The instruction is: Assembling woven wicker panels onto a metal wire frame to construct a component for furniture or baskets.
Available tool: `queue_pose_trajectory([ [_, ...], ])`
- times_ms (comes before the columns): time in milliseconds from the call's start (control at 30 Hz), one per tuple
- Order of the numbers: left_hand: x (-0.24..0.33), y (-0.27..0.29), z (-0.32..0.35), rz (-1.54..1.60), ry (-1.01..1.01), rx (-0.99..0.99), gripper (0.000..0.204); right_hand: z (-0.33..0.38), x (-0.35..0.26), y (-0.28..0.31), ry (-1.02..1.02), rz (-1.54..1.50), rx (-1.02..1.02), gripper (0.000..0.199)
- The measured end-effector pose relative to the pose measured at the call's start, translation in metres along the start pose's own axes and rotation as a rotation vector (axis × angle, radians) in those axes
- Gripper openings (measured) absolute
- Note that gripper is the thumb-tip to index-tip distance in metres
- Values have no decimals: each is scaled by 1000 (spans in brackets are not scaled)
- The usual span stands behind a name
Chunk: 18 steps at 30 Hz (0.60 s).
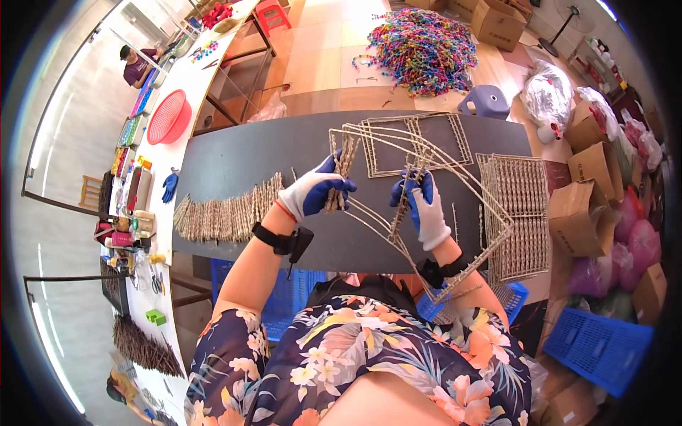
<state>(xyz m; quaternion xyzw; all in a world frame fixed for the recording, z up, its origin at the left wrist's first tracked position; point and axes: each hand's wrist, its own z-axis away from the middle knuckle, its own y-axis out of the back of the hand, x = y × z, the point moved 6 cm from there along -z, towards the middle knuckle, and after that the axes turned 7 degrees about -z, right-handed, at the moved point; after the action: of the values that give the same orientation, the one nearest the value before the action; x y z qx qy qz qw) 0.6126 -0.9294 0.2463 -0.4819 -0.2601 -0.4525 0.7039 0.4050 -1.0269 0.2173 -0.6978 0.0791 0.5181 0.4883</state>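
Note:
My left hand [316, 190], in a white glove with a blue palm, is closed around an upright bundle of thin twisted rods [344, 160]. My right hand [426, 209], gloved the same way, pinches a twisted rod [399, 216] within a pale rectangular wire frame [506, 226]. That frame tilts above the table, its near corner by my right forearm. Whether the rod is joined to the frame is hidden by my fingers. Left of my hands lies a long row of twisted rods [231, 213]. Beyond my right hand, another bare wire frame [368, 157] rests flat.
Frames filled with rods are stacked [513, 220] at the dark table's right end. Blue crates [597, 348] and cardboard boxes [582, 216] stand on the right. A blue-grey stool [484, 101] and a colourful heap [423, 53] lie beyond. One person [138, 67] works at the far left.

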Motion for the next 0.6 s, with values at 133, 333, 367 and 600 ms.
queue_pose_trajectory([
  [133,-14,18,26,-262,11,-16,80,-6,-1,24,-65,-199,41,29],
  [333,-79,119,98,-594,302,103,87,-3,-22,83,-96,-10,256,24],
  [367,-96,143,106,-595,342,189,87,-1,-20,88,-100,21,322,22],
  [600,-142,270,102,-951,342,1016,97,17,16,65,-164,239,408,24],
])
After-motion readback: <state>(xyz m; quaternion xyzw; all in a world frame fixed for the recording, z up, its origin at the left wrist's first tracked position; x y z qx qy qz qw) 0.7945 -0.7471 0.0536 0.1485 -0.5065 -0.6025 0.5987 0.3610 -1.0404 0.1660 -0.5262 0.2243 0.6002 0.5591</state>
